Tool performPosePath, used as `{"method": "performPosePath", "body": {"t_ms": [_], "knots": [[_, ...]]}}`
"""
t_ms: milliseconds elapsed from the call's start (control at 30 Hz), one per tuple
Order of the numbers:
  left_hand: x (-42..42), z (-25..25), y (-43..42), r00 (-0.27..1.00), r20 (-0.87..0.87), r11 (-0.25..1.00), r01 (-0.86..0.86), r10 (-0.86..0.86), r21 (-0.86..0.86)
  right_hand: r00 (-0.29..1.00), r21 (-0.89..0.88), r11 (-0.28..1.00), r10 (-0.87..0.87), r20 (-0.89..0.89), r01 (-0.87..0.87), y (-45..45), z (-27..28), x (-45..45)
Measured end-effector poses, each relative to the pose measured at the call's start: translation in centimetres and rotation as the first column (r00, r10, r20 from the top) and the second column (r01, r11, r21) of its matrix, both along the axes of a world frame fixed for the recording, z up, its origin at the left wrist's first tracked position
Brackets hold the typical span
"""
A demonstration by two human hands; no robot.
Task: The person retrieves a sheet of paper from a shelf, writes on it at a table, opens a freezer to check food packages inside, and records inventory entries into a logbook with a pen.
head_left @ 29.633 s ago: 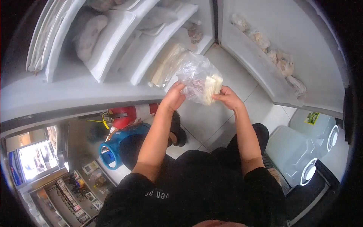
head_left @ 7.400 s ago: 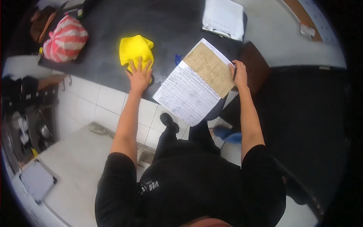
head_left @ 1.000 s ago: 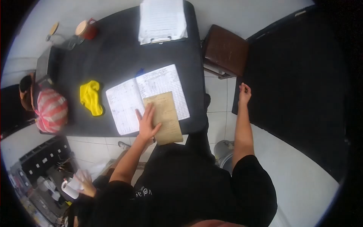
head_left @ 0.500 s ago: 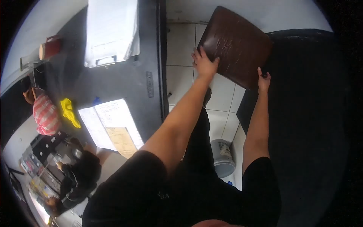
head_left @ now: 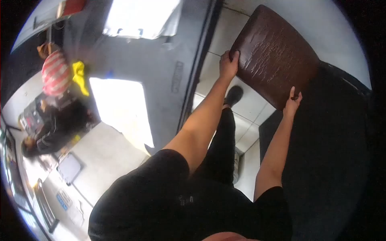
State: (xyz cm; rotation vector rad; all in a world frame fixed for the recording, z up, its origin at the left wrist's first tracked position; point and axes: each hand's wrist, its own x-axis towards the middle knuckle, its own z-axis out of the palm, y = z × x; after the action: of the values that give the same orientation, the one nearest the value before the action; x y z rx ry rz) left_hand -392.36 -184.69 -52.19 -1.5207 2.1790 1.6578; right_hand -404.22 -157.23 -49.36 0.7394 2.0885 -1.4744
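Note:
A stool with a cracked brown leather seat (head_left: 277, 52) stands beyond the dark table's right side. My left hand (head_left: 229, 65) grips the seat's left edge, thumb on top and fingers partly hidden at the side. Close to the seat's near right corner is my right hand (head_left: 292, 103), its fingers curled around something small and dark that I cannot make out. On the table (head_left: 161, 80) lies an open notebook (head_left: 118, 104), washed out by glare, with a brown sheet at its lower edge.
Papers on a clipboard (head_left: 142, 18), a yellow cloth (head_left: 80, 78) and a red-and-white striped bag (head_left: 55, 74) are at the left. Another person (head_left: 60, 128) in dark clothes is at the far left. A large black surface (head_left: 321, 160) lies at my right.
Since one second ago, my left hand has left the notebook's brown sheet and taken hold of the stool seat. My right hand has come up beside the seat. The view has swung right.

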Motion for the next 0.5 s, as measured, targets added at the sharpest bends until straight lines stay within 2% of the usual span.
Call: {"method": "performPosePath", "body": {"t_ms": [33,100,133,167,200,233,267,300,333,367,400,433,467,500], "knots": [[0.7,0.8,-0.9,1.000,0.018,1.000,-0.012,0.012,-0.024,1.000,-0.024,1.000,0.012,0.018,-0.012,-1.3,-0.4,0.3],[1.5,2.9,-1.9,0.953,0.189,0.972,-0.233,0.236,-0.036,0.987,-0.049,0.987,0.152,-0.055,-0.155,-3.1,-1.7,0.7],[1.7,1.3,-1.7,0.914,0.170,0.916,-0.325,0.368,-0.237,0.978,-0.109,0.977,0.167,-0.129,-0.181,-4.0,-3.4,1.0],[1.6,2.9,-1.9,0.909,0.175,0.908,-0.329,0.379,-0.259,0.978,-0.131,0.973,0.173,-0.119,-0.188,-5.9,-2.9,1.2],[1.3,4.5,-1.8,0.895,0.119,0.891,-0.400,0.430,-0.215,0.976,-0.107,0.976,0.172,-0.135,-0.187,-7.6,-2.2,1.2],[1.2,5.3,-2.2,0.891,0.136,0.896,-0.408,0.433,-0.177,0.973,-0.084,0.979,0.174,-0.153,-0.188,-9.4,-1.7,1.4],[1.2,6.0,-2.5,0.888,0.155,0.899,-0.415,0.434,-0.139,0.972,-0.248,0.951,0.139,-0.189,-0.184,-10.3,-3.2,1.4],[1.0,6.8,-2.1,0.901,0.103,0.903,-0.407,0.421,-0.138,0.972,-0.270,0.943,0.146,-0.184,-0.193,-10.5,-4.4,1.4],[1.0,7.7,-1.4,0.913,0.047,0.908,-0.397,0.406,-0.137,0.958,-0.160,0.957,0.207,-0.200,-0.241,-11.6,-4.1,1.3],[0.9,7.0,-0.2,0.919,0.143,0.930,-0.362,0.368,-0.066,0.940,-0.053,0.957,0.267,-0.213,-0.284,-12.6,-4.0,1.3],[0.8,6.4,0.9,0.920,0.235,0.946,-0.323,0.312,0.007,0.934,-0.196,0.926,0.280,-0.219,-0.324,-12.4,-5.5,1.2],[0.9,4.8,3.9,0.949,0.187,0.953,-0.212,0.254,-0.218,0.866,-0.098,0.880,0.427,-0.259,-0.464,-12.1,-6.4,0.6],[1.6,4.9,6.8,0.994,0.096,0.912,-0.011,0.055,-0.409,0.774,-0.003,0.809,0.560,-0.295,-0.587,-12.0,-7.0,0.6],[2.5,7.8,8.4,0.988,-0.123,0.942,0.045,-0.091,-0.332,0.715,-0.030,0.734,0.652,-0.253,-0.679,-11.9,-5.7,-0.1]]}}
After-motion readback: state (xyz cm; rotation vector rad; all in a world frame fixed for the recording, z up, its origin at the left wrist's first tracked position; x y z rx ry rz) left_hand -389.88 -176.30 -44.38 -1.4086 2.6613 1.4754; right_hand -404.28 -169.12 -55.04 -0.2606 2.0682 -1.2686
